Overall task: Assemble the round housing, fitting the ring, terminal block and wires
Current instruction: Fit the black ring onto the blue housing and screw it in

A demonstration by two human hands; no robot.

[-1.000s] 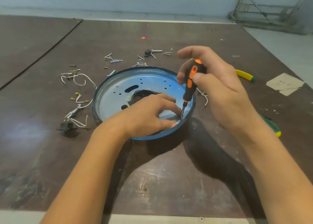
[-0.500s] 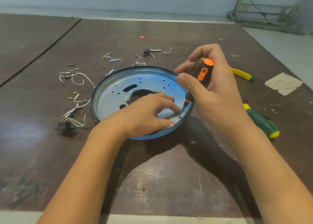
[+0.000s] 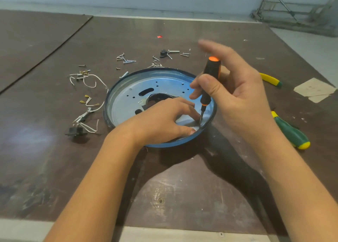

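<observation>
Housing (image 3: 164, 82): round blue sheet-metal pan, open side up, mid tabletop (image 3: 182, 196), nearer the near edge than the far one. Left hand (image 3: 164, 121) rests inside it at the near-right rim, fingers bent and bunched around the driver tip, thumb against the inner wall. Can't tell if it pinches a screw, too small to see. Right hand (image 3: 237, 99) pinches the black/orange screwdriver (image 3: 210, 73) by the handle between thumb and fingers, index finger lifted off and blurred, tip down near the rim. My read: the pan is thin, light and stiff, and will skate on the smooth tabletop under driver torque, so pin it down from inside next to the screw point. The rim may be sharp. Loose screws (image 3: 126, 59) lie toward the far edge, white wires (image 3: 89, 81) and a small black part (image 3: 75, 131), probably the terminal block, toward the left edge, none fitted yet.
</observation>
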